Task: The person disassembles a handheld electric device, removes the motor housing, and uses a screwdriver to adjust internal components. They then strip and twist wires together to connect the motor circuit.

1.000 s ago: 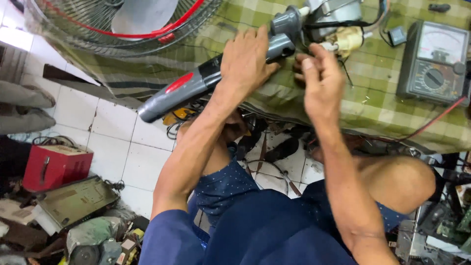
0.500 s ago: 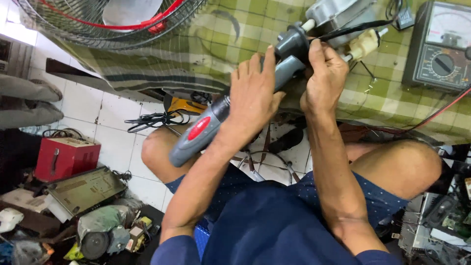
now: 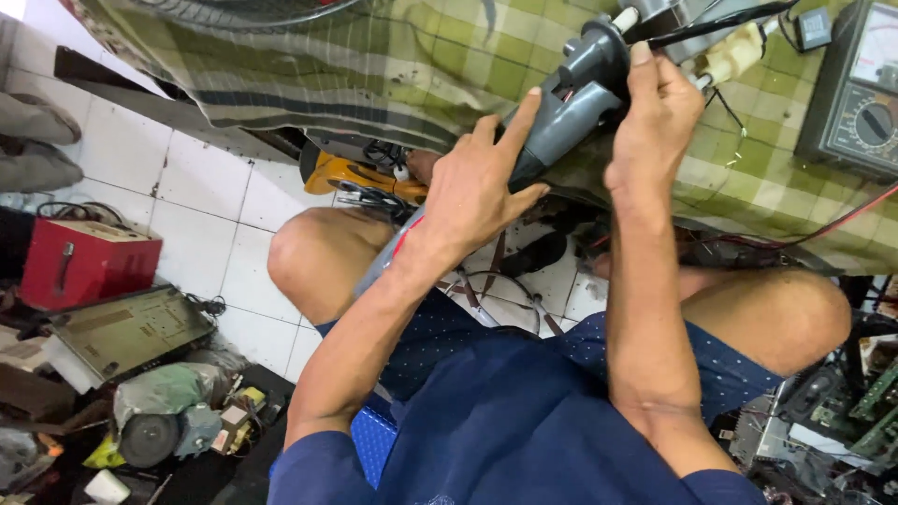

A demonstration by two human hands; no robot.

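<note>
Grey tool (image 3: 571, 112) body behind left hand (image 3: 477, 192)

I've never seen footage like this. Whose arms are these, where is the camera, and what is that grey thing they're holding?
There is no machine here: the camera sits on a person's head and looks down, so you see their own two bare arms, blue shirt and bent knees. The left hand wraps around a long grey plastic power tool with a red patch on its handle. The right hand grips the tool's dark rounded head end, its fingers pressed on top. The tool rests against the edge of a table covered in a green checked cloth. On that cloth, to the right, lies a dark dial meter with a round knob, with black wires near it. On the white tiled floor at left stand a red metal box and assorted old electrical parts.
</note>
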